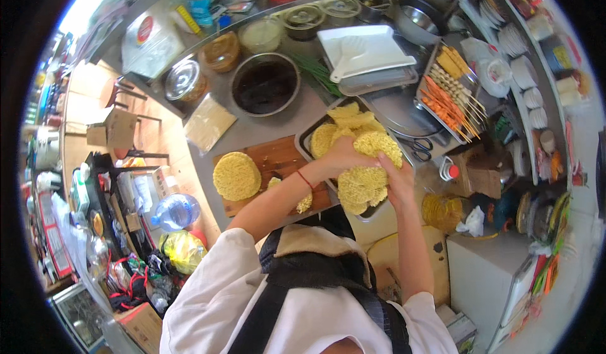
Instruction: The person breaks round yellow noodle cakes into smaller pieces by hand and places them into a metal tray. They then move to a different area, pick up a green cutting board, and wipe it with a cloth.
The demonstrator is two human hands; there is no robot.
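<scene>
Round yellow instant noodle cakes (363, 183) fill a metal tray (303, 138) in front of me. My left hand (348, 155), with a red cord on its wrist, reaches over the tray among the cakes; its fingertips are partly hidden. With my right hand (400, 178) I grip a noodle cake (377, 146) at the tray's right side, thumb on top. Left of the tray, a wooden cutting board (274, 157) bears a stack of round noodle cakes (236, 176) and broken noodle pieces (304, 203), partly covered by my left forearm.
A metal bowl of dark liquid (266, 85) stands behind the board, near a bagged flat pack (209, 123). White trays (367, 51) lie farther back. On the right are a tray of skewers (450, 93), black-handled scissors (421, 149) and a plastic bottle with a red cap (450, 170).
</scene>
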